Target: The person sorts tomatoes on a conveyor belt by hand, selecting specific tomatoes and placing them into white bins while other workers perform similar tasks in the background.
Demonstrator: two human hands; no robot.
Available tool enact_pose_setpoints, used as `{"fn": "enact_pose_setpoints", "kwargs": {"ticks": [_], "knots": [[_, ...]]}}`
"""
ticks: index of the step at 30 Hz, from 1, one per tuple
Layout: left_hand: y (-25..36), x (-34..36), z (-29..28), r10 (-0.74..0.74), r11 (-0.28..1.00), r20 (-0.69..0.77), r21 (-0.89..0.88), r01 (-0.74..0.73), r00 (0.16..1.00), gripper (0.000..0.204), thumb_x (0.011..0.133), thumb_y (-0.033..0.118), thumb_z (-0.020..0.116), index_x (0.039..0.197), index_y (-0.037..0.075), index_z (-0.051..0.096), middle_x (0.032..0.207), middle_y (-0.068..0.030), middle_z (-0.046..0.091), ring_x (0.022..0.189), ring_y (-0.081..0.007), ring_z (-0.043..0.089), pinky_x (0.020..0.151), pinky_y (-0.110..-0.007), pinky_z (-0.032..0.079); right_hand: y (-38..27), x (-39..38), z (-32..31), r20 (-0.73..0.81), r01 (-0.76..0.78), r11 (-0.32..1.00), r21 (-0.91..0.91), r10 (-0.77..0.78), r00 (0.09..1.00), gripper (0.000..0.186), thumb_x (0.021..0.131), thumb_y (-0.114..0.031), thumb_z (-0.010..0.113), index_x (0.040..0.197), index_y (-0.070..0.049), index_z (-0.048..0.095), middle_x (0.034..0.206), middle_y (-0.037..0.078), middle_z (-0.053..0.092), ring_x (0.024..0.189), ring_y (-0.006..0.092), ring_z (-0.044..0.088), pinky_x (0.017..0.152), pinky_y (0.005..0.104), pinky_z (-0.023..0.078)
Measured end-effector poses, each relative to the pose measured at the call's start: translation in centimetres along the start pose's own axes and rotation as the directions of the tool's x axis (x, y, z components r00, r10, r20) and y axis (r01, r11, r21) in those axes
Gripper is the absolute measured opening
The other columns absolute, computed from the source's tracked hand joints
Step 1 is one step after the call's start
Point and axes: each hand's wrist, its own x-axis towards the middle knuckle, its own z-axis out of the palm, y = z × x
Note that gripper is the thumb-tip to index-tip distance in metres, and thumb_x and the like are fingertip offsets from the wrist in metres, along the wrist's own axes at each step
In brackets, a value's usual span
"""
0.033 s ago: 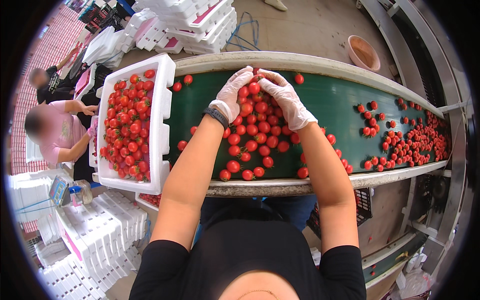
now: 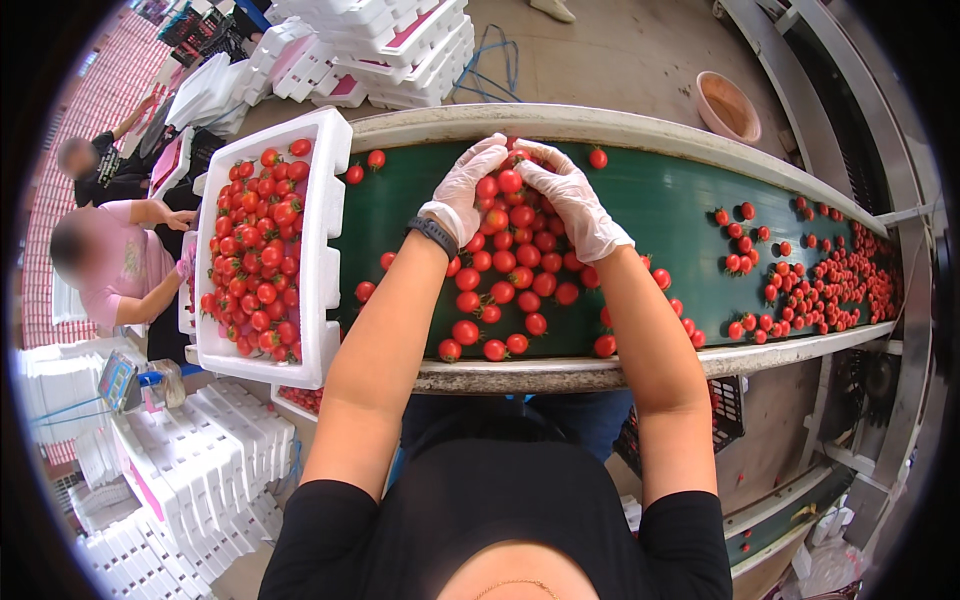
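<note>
Though the work is going on, barely anything is shifting

As I'm watching, the person's left hand [image 2: 462, 192] and right hand [image 2: 570, 198], both in thin, see-through whitish gloves, are curving around a loose heap of small, round, glossy red tomatoes [image 2: 528, 254] on a flat green conveyor belt [image 2: 670, 190]. The palms are facing each other without pressing together, fingers half curled, fingertips drawing near on the belt's far side with tomatoes between them; I cannot tell whether any single one is being pinched. Compared with an instant ago, hands and heap are keeping practically the same places. So, as I'm judging it, the work is getting no further just now: the cupped tomatoes are resting outside the white rectangular foam box [image 2: 324, 190], which is holding many more at the left.
</note>
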Motion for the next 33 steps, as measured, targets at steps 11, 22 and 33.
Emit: {"fn": "enact_pose_setpoints", "kwargs": {"ticks": [11, 22, 33], "knots": [[-0.8, 0.6, -2.3, -0.052, 0.995, -0.033, -0.091, 0.049, 0.998, 0.025, 0.081, 0.020, 0.068, 0.103, 0.010, 0.062, 0.099, -0.0067, 0.064, 0.096, -0.0188, 0.059, 0.090, -0.034, 0.046, -3.5, -5.2, 2.4, -0.070, 0.301, 0.800, -0.519, -0.391, 0.918, 0.030, 0.072, -0.021, 0.077, 0.099, -0.012, 0.067, 0.144, 0.016, 0.026, 0.133, 0.0261, 0.029, 0.103, 0.0333, 0.031], [1.4, -1.3, -1.9, -0.056, 0.997, -0.061, -0.048, 0.053, 0.997, 0.031, 0.086, 0.027, 0.062, 0.112, 0.011, 0.059, 0.114, -0.0059, 0.061, 0.107, -0.0193, 0.056, 0.096, -0.035, 0.043, -4.4, -33.9, -16.9, -0.317, 0.252, 0.951, 0.180, -0.186, 0.930, 0.053, 0.086, -0.032, 0.061, 0.125, 0.002, 0.046, 0.110, 0.006, 0.054, 0.091, 0.0129, 0.051, 0.077, 0.0251, 0.039], [2.9, -2.8, -1.4, -0.144, 0.988, -0.051, -0.064, 0.141, 0.988, 0.024, 0.084, 0.019, 0.064, 0.106, 0.010, 0.059, 0.107, -0.0056, 0.062, 0.100, -0.0175, 0.058, 0.091, -0.034, 0.047, -7.9, -29.1, -7.1, -0.563, 0.038, 0.873, -0.486, -0.346, 0.750, 0.041, 0.096, -0.025, 0.041, 0.127, 0.002, 0.047, 0.133, 0.016, 0.045, 0.123, 0.0251, 0.044, 0.104, 0.0379, 0.032]]}}
